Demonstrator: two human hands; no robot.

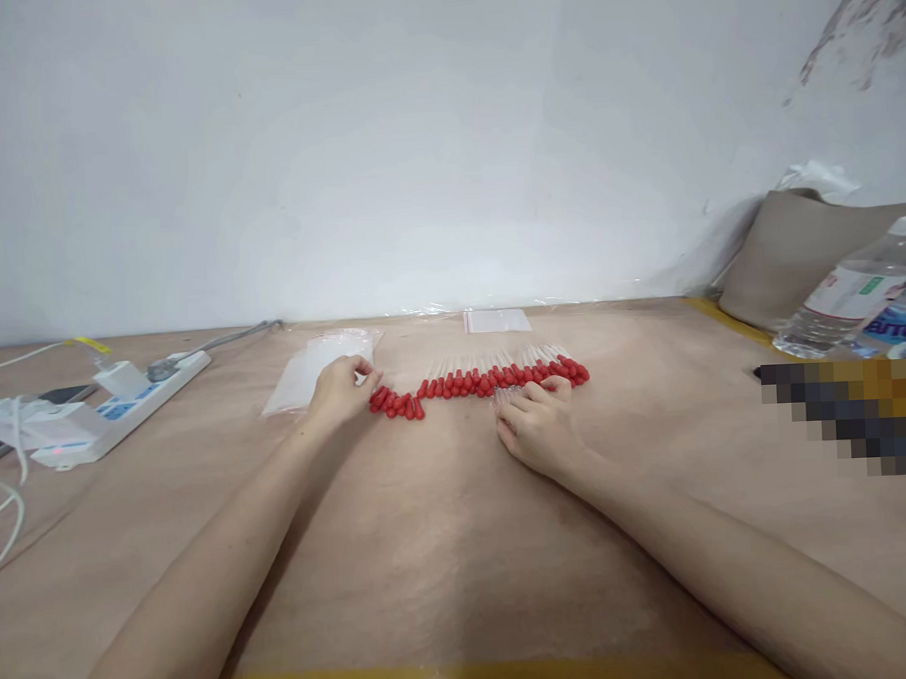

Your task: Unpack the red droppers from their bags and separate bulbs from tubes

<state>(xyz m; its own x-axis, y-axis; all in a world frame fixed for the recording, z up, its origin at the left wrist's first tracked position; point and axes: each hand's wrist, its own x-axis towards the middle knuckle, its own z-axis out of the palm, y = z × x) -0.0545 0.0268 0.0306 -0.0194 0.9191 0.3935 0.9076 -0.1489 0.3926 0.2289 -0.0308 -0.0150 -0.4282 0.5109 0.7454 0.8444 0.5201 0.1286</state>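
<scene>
Thin sticks with bulbous red heads form a ragged row.

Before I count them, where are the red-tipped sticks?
In the head view, the red-tipped sticks lie at centre, from beside the left hand to past the right hand.

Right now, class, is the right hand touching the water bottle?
Apart. The head view shows brown tabletop between the right hand and the water bottle.

White power strip and cables at left, clear bottle at right
</scene>
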